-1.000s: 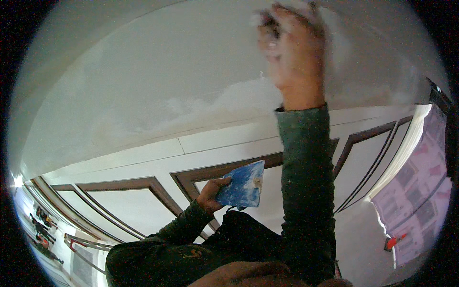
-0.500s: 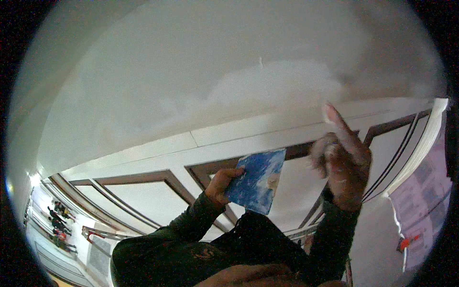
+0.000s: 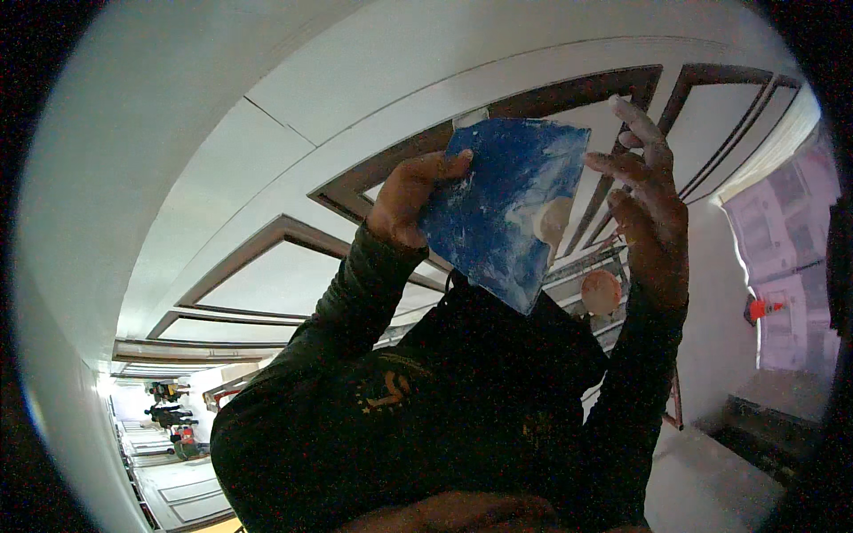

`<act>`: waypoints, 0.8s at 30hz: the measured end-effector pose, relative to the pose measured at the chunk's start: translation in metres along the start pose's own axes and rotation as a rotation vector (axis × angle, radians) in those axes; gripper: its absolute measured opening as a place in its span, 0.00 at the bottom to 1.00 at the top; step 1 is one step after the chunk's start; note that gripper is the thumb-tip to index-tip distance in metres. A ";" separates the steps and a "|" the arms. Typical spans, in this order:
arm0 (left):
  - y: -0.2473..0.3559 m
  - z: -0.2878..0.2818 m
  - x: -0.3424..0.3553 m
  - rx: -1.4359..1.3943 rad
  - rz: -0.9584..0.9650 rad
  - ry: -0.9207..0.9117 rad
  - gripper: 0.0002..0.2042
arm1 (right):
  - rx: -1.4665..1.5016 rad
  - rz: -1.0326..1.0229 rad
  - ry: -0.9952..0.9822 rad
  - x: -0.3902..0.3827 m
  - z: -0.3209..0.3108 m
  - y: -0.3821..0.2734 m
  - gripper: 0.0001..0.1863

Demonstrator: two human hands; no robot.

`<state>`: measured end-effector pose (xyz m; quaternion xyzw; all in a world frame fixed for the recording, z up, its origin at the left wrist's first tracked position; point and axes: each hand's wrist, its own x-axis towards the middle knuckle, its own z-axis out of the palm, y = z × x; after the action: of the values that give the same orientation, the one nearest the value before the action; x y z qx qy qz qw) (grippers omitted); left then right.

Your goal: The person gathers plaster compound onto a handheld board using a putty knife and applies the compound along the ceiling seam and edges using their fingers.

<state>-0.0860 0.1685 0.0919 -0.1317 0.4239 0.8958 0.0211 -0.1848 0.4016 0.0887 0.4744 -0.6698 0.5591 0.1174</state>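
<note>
A white-smeared blue board [image 3: 498, 195], mid-frame, is partly hiding a brown-framed panel [image 3: 569, 96]; left hand [image 3: 400, 202] is gripping it, right hand [image 3: 650, 209] splaying empty fingers.

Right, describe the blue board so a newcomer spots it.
Find the person's dark top, lower middle, then the left hand above it. That hand grips the blue board by its left edge. Unlike the white, brown-framed panels behind, it is blue, smeared white, with a pale patch near its right edge.
</note>
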 end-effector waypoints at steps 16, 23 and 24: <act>0.010 -0.018 0.001 -0.182 -0.147 -0.007 0.19 | -0.168 -0.057 -0.124 -0.007 0.029 -0.003 0.28; 0.005 -0.021 0.013 -0.196 -0.086 -0.008 0.17 | -0.055 0.044 -0.091 -0.007 0.035 0.004 0.23; 0.005 -0.021 0.013 -0.193 -0.099 -0.001 0.17 | -0.007 0.059 -0.080 -0.007 0.035 0.006 0.22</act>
<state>-0.0949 0.1485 0.0795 -0.1534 0.3288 0.9304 0.0529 -0.1732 0.3748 0.0682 0.4763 -0.6894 0.5405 0.0756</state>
